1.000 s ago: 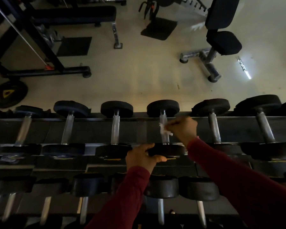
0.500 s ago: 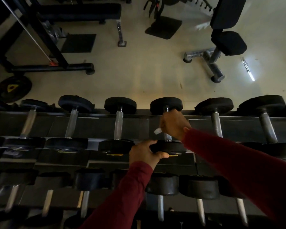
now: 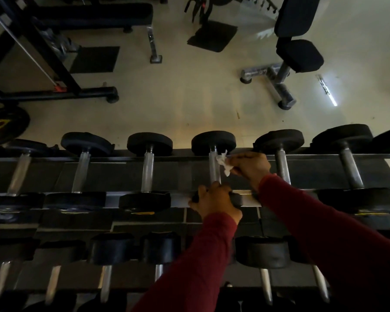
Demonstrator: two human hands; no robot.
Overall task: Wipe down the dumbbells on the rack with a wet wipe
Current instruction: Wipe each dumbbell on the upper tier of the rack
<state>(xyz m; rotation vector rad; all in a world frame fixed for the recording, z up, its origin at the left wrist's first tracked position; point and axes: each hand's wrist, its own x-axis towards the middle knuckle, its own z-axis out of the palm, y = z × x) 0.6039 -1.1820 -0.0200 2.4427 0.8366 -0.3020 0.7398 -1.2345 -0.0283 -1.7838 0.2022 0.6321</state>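
I am looking down over a dim two-tier dumbbell rack (image 3: 246,197), with pale gym floor beyond it. My right hand (image 3: 249,168) pinches a crumpled white wet wipe (image 3: 224,164) against the right side of a chrome dumbbell handle (image 3: 214,167), near its far end, just below the far black head (image 3: 213,143). A moment ago this hand sat closed over the middle of the same handle and hid most of the wipe; now it has shifted off to the right and the wipe shows plainly beside the metal. My left hand (image 3: 214,200) has also moved: earlier it rested on the near head (image 3: 235,199) from the left, now its fingers curl over the top of that head, steadying it. I judge that the handle of this dumbbell, fourth from the left on the upper tier, is nearly wiped, while its heads and the neighbouring dumbbells remain to be done.

A yellow mark shows on the near head of the dumbbell to the left (image 3: 144,201), and a yellow emblem on a weight plate (image 3: 6,124) lying on the floor at far left; neither is legible. I can read no brand, number or lettering anywhere in this low light
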